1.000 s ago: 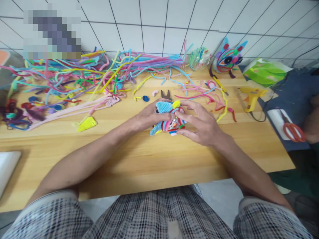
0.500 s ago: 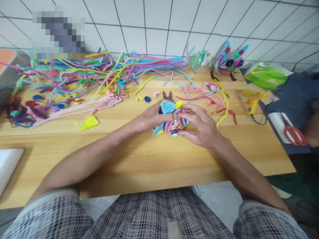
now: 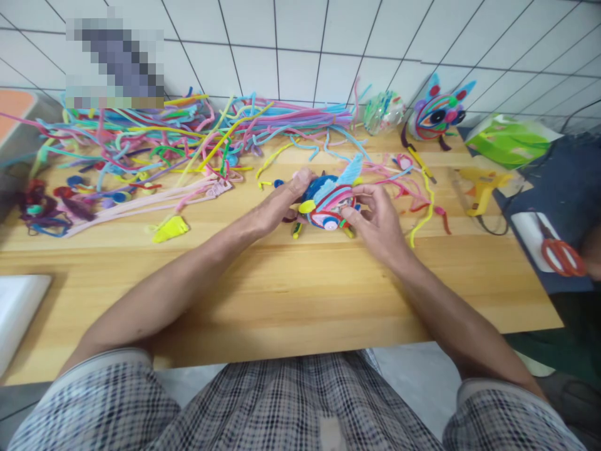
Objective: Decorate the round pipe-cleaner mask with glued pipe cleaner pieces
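Note:
Between my two hands is a colourful pipe-cleaner animal figure (image 3: pixel 331 199), with a dark blue back, a light blue ear sticking up, pink and red stripes and short yellow feet near the tabletop. My left hand (image 3: pixel 295 194) is closed around its left side, and part of that side is hidden by the fingers. On the other side, my right hand (image 3: pixel 375 216) grips the striped front with thumb and fingers. Behind the figure, the dark pliers seen earlier are almost wholly covered. A blue pom-pom-like piece (image 3: pixel 278 183) lies just left of my left hand.
Loose pipe cleaners (image 3: pixel 291 119) are heaped along the tiled wall. A finished-looking animal head (image 3: pixel 436 116), a yellow glue gun (image 3: pixel 481 188), orange-handled scissors (image 3: pixel 561 254) and a green packet (image 3: pixel 509 141) are at the right. A yellow felt-like piece (image 3: pixel 171 229) lies at the left.
The figure has been turned in my hands: its blue back and striped front now show, and the ear points up to the right. My left hand has shifted to its back left side.

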A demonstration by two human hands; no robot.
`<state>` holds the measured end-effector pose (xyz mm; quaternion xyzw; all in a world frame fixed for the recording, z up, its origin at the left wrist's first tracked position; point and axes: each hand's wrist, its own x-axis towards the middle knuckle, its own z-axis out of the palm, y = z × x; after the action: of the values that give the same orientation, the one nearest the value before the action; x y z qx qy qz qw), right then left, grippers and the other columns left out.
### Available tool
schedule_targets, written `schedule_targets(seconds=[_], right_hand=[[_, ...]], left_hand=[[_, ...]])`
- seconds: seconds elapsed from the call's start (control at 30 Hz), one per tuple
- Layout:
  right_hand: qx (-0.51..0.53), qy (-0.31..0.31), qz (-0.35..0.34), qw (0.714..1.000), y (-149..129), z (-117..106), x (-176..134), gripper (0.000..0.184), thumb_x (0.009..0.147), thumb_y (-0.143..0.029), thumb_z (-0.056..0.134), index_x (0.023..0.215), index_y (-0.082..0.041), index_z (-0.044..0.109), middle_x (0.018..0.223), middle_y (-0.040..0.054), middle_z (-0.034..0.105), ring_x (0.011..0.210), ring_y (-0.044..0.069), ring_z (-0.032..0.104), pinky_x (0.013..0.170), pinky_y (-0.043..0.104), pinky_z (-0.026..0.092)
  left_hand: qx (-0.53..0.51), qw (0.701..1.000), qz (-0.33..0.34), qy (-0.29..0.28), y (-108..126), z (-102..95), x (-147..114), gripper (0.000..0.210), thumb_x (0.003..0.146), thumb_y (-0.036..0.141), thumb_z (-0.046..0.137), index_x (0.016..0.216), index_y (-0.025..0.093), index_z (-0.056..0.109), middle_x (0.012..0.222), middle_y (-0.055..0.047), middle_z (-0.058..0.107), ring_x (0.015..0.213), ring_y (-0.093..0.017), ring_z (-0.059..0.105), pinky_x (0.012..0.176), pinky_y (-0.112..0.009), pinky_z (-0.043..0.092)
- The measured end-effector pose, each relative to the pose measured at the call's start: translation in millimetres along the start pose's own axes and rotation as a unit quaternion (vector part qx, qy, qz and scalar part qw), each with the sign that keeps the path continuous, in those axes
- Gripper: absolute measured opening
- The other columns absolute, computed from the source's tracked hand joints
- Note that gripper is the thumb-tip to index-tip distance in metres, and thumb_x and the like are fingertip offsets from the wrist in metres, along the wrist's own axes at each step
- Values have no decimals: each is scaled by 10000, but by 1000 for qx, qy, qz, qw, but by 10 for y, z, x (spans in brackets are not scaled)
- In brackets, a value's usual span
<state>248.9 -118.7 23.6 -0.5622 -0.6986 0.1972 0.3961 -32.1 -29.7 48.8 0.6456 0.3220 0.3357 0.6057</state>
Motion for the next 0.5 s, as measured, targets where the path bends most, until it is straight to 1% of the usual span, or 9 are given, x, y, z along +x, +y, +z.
schedule_targets(seconds=[0.03, 0.07, 0.13, 0.2, 0.23, 0.3, 0.37, 0.43, 0.5], right_hand=[[25, 4, 19, 999, 6, 17, 8, 377, 1212, -557, 733, 1500, -324, 664, 1522, 139, 805, 1330, 275, 849, 997, 447, 780], [52, 8, 37, 998, 6, 30, 16, 401, 1196, -598, 750, 1475, -320, 680, 1494, 134, 817, 1289, 276, 858, 1002, 462, 778], [91, 8, 60, 994, -13, 42, 33, 500, 1147, -699, 793, 1451, -310, 709, 1437, 127, 838, 1210, 282, 868, 1009, 494, 769], [133, 12, 80, 988, -47, 43, 48, 627, 1065, -815, 859, 1418, -311, 741, 1388, 112, 854, 1177, 294, 867, 1032, 511, 758], [153, 12, 89, 984, -65, 40, 54, 683, 1027, -871, 878, 1402, -314, 754, 1359, 103, 862, 1175, 300, 866, 1047, 513, 752], [192, 11, 104, 976, -93, 32, 60, 758, 978, -956, 886, 1378, -323, 768, 1297, 84, 878, 1177, 309, 865, 1072, 516, 743], [222, 8, 111, 969, -101, 20, 57, 788, 958, -1000, 877, 1366, -333, 775, 1276, 75, 889, 1189, 316, 863, 1087, 523, 736], [235, 5, 109, 966, -87, 7, 42, 797, 946, -1010, 883, 1373, -344, 784, 1325, 79, 891, 1226, 321, 854, 1097, 524, 731], [233, 2, 100, 967, -55, 2, 16, 798, 941, -992, 903, 1412, -358, 792, 1385, 86, 882, 1266, 327, 843, 1102, 521, 727]], left_hand=[[35, 999, 11, 3, 13, -43, 7, 972, 962, 1159, 680, 1350, 300, 918, 1468, -130, 908, 1416, -466, 866, 1062, -578, 809], [74, 997, 19, 3, 32, -84, 12, 969, 930, 1140, 755, 1371, 293, 921, 1524, -144, 893, 1491, -497, 828, 1166, -632, 776], [150, 988, 28, -10, 74, -139, 10, 1031, 802, 1052, 969, 1485, 283, 902, 1662, -186, 833, 1608, -552, 744, 1323, -706, 684], [211, 976, 38, -30, 100, -144, -7, 1200, 685, 885, 1142, 1662, 268, 818, 1792, -217, 740, 1671, -554, 688, 1410, -700, 616], [237, 970, 47, -33, 98, -131, -18, 1261, 681, 792, 1180, 1741, 256, 756, 1838, -221, 697, 1691, -533, 671, 1439, -675, 593], [280, 957, 71, -23, 63, -96, -31, 1265, 745, 624, 1184, 1823, 214, 664, 1868, -227, 656, 1709, -481, 654, 1471, -621, 563], [300, 950, 89, -9, 0, -83, -21, 1195, 779, 521, 1169, 1804, 172, 662, 1809, -232, 699, 1688, -457, 667, 1472, -596, 555], [284, 954, 92, -7, -60, -111, 13, 1134, 785, 521, 1167, 1752, 168, 691, 1760, -229, 738, 1638, -455, 703, 1423, -586, 593], [241, 967, 78, -20, -87, -163, 56, 1091, 801, 603, 1155, 1708, 192, 710, 1719, -212, 769, 1558, -442, 752, 1312, -558, 664]])
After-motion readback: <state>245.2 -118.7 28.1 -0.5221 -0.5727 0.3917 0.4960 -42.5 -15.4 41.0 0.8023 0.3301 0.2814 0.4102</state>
